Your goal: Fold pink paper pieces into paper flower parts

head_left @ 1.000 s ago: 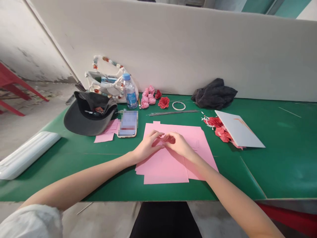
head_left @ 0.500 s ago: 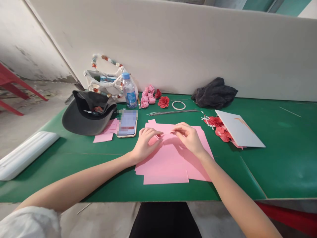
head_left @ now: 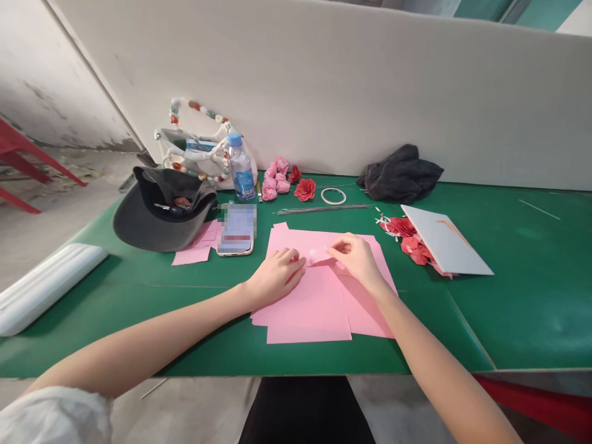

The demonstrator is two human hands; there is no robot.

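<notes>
Pinching a paper strip [head_left: 319,256] over pink sheets [head_left: 305,314], the right hand [head_left: 358,258] has a narrow grip; whether the left hand [head_left: 276,275] holds anything, I cannot tell. Probably light and easily creased, the strip seems best held by its edge.

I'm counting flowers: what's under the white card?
Red flowers and a pink piece show past the left edge of the white card; whatever lies farther under is covered.

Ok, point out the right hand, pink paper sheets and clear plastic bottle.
Right hand [head_left: 357,257]: head view, back of the hand.
Pink paper sheets [head_left: 318,296]: head view, bare upper surface.
Clear plastic bottle [head_left: 241,169]: head view, middle of its body.
</notes>
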